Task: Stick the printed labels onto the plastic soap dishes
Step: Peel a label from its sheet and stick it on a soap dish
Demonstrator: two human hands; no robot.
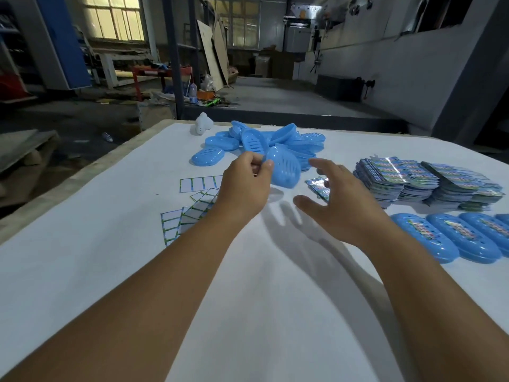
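Soap dishes of blue oval plastic were the matter of this work, and they lay on a large table covered with white cloth [110,244]. Going from the largest thing to the smallest: at the far middle of the table was a loose heap of unlabelled blue dishes [264,139], thrown in all directions. At the right were the thick stacks of shiny printed labels [418,180], still very many. Near the right edge stood a row of finished blue dishes with labels on them [451,235], side by side, their long axes running away from the person and a little to the left. At the left lay some empty backing sheets with green borders [192,199]. One loose printed label [319,187] lay just under the right hand.

I judged that the task was at an early or middle point: a few dishes were done, but the heap and the stacks showed much work left.

The left hand [245,186] pinched by its rim one slotted blue soap dish [283,168], lifted above the cloth and tilted; its long axis ran from upper left to lower right, the hollow slotted side turned toward the camera. The right hand [338,199] was apart from it, fingers spread and holding nothing, above the loose label.
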